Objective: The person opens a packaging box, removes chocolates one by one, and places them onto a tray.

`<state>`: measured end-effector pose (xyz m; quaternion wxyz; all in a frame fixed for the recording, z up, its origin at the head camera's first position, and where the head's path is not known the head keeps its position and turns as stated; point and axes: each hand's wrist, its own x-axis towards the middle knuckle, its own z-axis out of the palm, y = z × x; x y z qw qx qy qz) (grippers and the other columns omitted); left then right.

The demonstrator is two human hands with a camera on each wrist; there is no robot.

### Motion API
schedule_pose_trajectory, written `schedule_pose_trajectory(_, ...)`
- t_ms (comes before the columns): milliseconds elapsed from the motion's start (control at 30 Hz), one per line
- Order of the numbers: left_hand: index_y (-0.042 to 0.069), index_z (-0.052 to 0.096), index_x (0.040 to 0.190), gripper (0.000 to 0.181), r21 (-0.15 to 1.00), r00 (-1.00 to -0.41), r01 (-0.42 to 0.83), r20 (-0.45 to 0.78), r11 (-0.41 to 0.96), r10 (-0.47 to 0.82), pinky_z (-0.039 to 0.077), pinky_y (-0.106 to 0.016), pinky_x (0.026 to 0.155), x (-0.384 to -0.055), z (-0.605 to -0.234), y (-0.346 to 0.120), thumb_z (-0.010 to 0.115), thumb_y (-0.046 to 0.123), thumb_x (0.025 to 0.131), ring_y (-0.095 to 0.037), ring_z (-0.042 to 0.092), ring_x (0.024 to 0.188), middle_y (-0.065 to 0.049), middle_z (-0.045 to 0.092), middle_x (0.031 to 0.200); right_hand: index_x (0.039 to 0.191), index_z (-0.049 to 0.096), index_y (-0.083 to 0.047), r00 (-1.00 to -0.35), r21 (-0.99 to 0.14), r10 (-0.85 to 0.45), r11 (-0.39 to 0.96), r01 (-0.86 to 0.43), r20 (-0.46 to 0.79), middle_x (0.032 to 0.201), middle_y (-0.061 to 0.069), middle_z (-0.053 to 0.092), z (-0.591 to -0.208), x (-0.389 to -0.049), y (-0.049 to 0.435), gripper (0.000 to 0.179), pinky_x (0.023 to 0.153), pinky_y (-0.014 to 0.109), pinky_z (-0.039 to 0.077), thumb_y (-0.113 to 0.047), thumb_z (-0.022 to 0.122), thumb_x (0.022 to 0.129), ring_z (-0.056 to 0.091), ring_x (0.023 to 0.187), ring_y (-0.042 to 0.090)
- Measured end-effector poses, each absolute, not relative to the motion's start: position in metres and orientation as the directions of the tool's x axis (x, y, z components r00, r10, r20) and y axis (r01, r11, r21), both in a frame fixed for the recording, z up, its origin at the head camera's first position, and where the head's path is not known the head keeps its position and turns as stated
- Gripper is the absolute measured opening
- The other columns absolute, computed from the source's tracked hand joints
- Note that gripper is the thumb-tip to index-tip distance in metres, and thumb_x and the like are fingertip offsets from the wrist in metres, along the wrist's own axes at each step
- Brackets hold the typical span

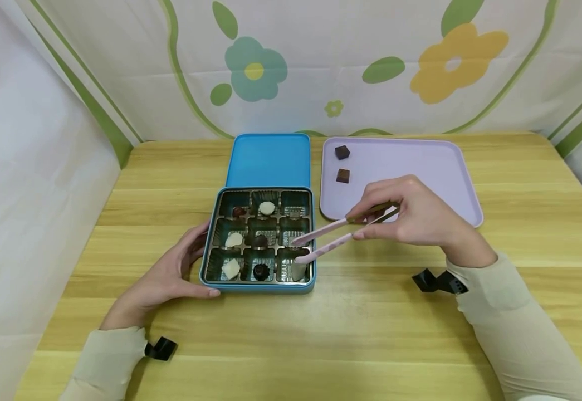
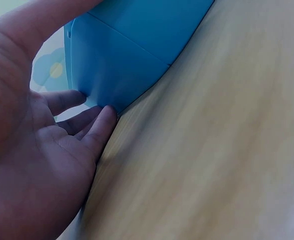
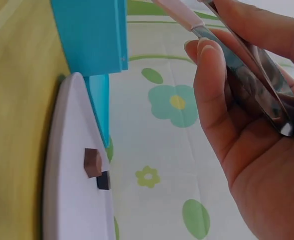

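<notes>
A blue box (image 1: 258, 288) holds a dark divided insert with several chocolates, white and dark, in its compartments. My left hand (image 1: 175, 273) steadies the box at its front left corner, thumb along the front and fingers against the left side. In the left wrist view, fingertips (image 2: 105, 111) touch the blue wall near the table. My right hand (image 1: 406, 214) grips pink-tipped metal tongs (image 1: 328, 228). Their tips stand apart over the insert's right column, above a greyish piece (image 1: 298, 272) in the bottom right compartment. I cannot tell whether they touch it.
Behind the box lies a blue lid (image 1: 270, 159). To the right, a lilac tray (image 1: 411, 159) carries two dark chocolates (image 1: 342, 152) near its left edge. All stand on a wooden table (image 1: 351, 340) with a patterned curtain behind.
</notes>
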<state>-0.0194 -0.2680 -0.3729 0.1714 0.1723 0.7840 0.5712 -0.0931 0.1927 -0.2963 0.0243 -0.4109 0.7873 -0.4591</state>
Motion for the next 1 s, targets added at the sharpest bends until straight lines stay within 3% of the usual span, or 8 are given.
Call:
schedule_pose_trajectory(167, 0.029, 0.017, 0.174, 0.128, 0.953, -0.882, 0.075, -0.074, 0.294, 0.465, 0.034, -0.007, 0.118, -0.019, -0.372, -0.268, 0.093, -0.004, 0.077, -0.006, 0.040, 0.151, -0.007, 0.021, 0.178, 0.100, 0.086, -0.027, -0.636, -0.737, -0.685, 0.213, -0.641, 0.355, 0.085, -0.010, 0.077, -0.292, -0.093, 0.192, 0.035, 0.063, 0.022, 0.059, -0.002, 0.096, 0.077, 0.066, 0.070, 0.008)
schedule_pose_trajectory(400, 0.030, 0.016, 0.174, 0.128, 0.953, -0.882, 0.063, -0.086, 0.296, 0.463, 0.034, -0.006, 0.117, -0.020, -0.372, -0.269, 0.093, -0.004, 0.078, -0.040, 0.032, 0.159, -0.007, 0.020, 0.178, 0.100, 0.087, -0.024, -0.607, -0.711, -0.720, 0.228, -0.665, 0.337, 0.085, -0.013, 0.074, -0.290, -0.092, 0.184, 0.027, 0.065, 0.022, 0.057, -0.008, 0.096, 0.080, 0.064, 0.071, 0.006)
schedule_pose_trajectory(500, 0.029, 0.015, 0.174, 0.128, 0.955, -0.879, 0.065, -0.082, 0.288, 0.469, 0.034, -0.006, 0.117, -0.021, -0.374, -0.268, 0.092, -0.004, 0.078, -0.045, 0.030, 0.158, -0.008, 0.019, 0.179, 0.100, 0.086, -0.024, -0.580, -0.670, -0.741, 0.242, -0.702, 0.339, 0.085, -0.013, 0.073, -0.288, -0.091, 0.179, 0.026, 0.063, 0.022, 0.056, -0.010, 0.096, 0.080, 0.062, 0.070, 0.005)
schedule_pose_trajectory(600, 0.029, 0.016, 0.174, 0.128, 0.956, -0.878, 0.071, -0.076, 0.285, 0.473, 0.034, -0.007, 0.118, -0.022, -0.377, -0.267, 0.092, -0.004, 0.078, -0.036, 0.034, 0.158, -0.007, 0.021, 0.178, 0.099, 0.086, -0.024, -0.568, -0.637, -0.756, 0.268, -0.723, 0.327, 0.084, -0.016, 0.072, -0.286, -0.091, 0.175, 0.026, 0.061, 0.024, 0.055, -0.010, 0.096, 0.080, 0.060, 0.069, 0.004)
schedule_pose_trajectory(800, 0.029, 0.017, 0.174, 0.128, 0.952, -0.882, 0.076, -0.074, 0.295, 0.466, 0.034, -0.007, 0.118, -0.021, -0.376, -0.268, 0.093, -0.004, 0.077, -0.006, 0.041, 0.150, -0.011, 0.026, 0.176, 0.098, 0.086, -0.023, -0.539, -0.575, -0.801, 0.320, -0.753, 0.260, 0.081, -0.014, 0.068, -0.272, -0.091, 0.163, 0.025, 0.060, 0.026, 0.053, -0.010, 0.096, 0.079, 0.056, 0.069, 0.002)
schedule_pose_trajectory(1000, 0.029, 0.016, 0.174, 0.127, 0.953, -0.881, 0.071, -0.078, 0.294, 0.466, 0.035, -0.007, 0.117, -0.019, -0.374, -0.270, 0.092, -0.004, 0.078, -0.002, 0.042, 0.149, -0.008, 0.021, 0.178, 0.095, 0.086, -0.016, -0.487, -0.537, -0.860, 0.341, -0.772, 0.154, 0.085, -0.006, 0.072, -0.259, -0.092, 0.142, 0.017, 0.064, 0.023, 0.058, -0.005, 0.091, 0.082, 0.060, 0.072, 0.000)
